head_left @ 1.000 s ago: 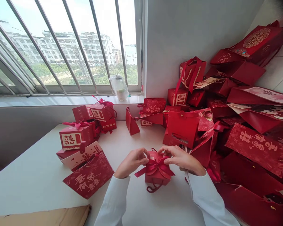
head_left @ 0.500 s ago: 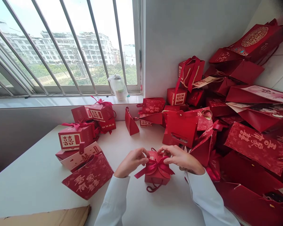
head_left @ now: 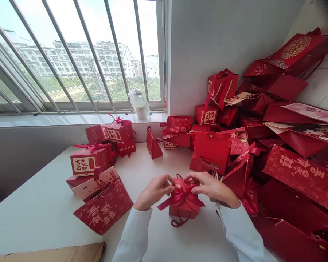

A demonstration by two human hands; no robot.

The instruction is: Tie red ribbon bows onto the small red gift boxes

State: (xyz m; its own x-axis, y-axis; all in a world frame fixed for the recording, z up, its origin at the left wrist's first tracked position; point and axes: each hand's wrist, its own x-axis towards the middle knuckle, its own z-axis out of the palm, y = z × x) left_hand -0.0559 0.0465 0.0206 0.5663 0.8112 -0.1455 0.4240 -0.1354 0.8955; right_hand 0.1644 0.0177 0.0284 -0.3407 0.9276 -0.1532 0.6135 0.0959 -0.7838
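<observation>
One small red box [head_left: 184, 213] sits on the white table [head_left: 38, 203] at the lower centre of the frame, with one ribbon bow [head_left: 185, 197] across its top, its two tails spread left and right. Two hands meet there. The left hand [head_left: 155, 191] has its grip nearly closed, thumb and forefinger pinching the bow's left loop; the right hand [head_left: 215, 188] pinches the right loop, its thumb and forefinger a little farther apart. Two white sleeves [head_left: 135, 233] run to the bottom edge.

At the left of the frame stands a cluster of red boxes [head_left: 97, 160], two of them topped with bows; one red bag [head_left: 104, 211] with pale characters lies nearest. One triangular red carton [head_left: 153, 146] stands near the centre. On the right, a heap of red bags [head_left: 300, 173] and boxes climbs to the upper right, too overlapped to count. One piece of cardboard [head_left: 57, 254] lies at the lower left, and one clear plastic bag [head_left: 139, 103], its contents unclear, stands on the windowsill [head_left: 71, 119].
</observation>
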